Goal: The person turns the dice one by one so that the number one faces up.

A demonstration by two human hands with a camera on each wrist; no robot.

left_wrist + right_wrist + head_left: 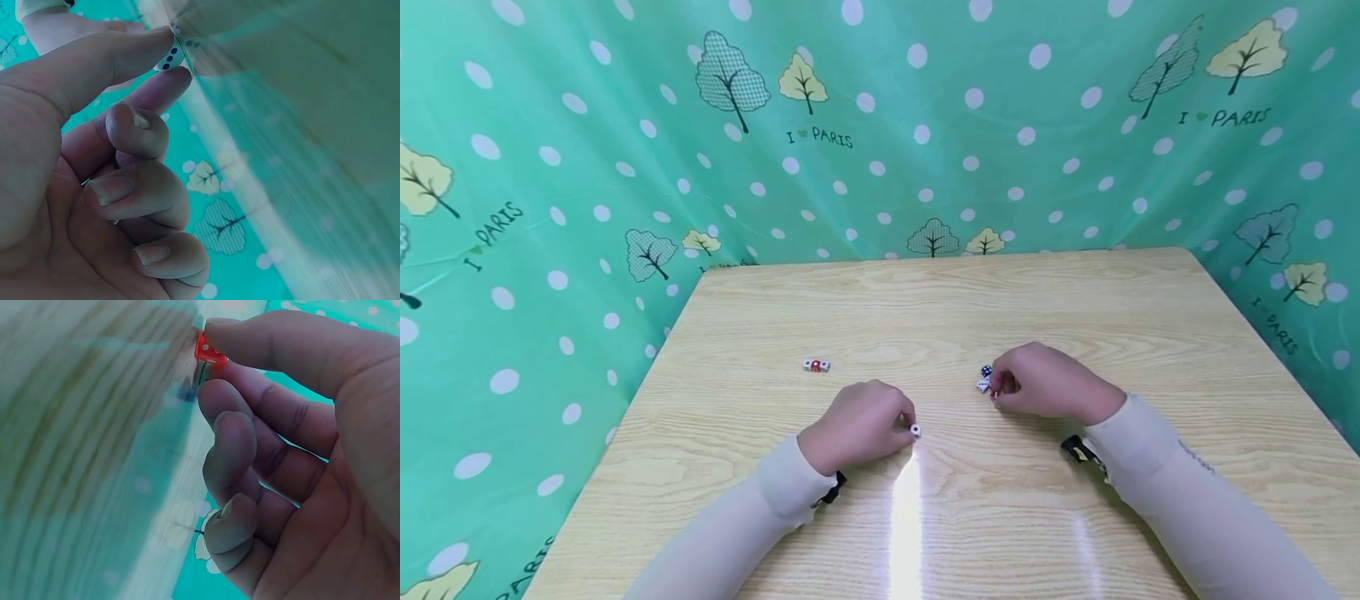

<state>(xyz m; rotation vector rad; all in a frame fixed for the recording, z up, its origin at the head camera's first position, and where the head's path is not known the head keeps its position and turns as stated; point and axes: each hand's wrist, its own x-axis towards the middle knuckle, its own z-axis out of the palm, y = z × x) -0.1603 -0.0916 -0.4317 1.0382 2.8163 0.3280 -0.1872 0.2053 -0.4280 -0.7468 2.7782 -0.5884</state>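
Thumb and forefinger of my left hand [863,423] pinch a white die [916,431] at the tabletop, near the middle. The left wrist view shows dark dots on this white die [169,59], with the other fingers curled toward the palm. My right hand [1047,382] pinches a red die [206,349] with white dots, mostly covered by the fingertips in the head view. Just beyond those fingertips are a dark blue die [987,370] and a white die [982,386], close together. Farther left, a red die [816,366] sits in a row between two white dice.
The light wood-grain table [880,308] has a bright reflected streak near its front. Behind it and along its sides hangs a green dotted curtain [895,192] with tree prints. A black strap [1081,450] shows at the right wrist.
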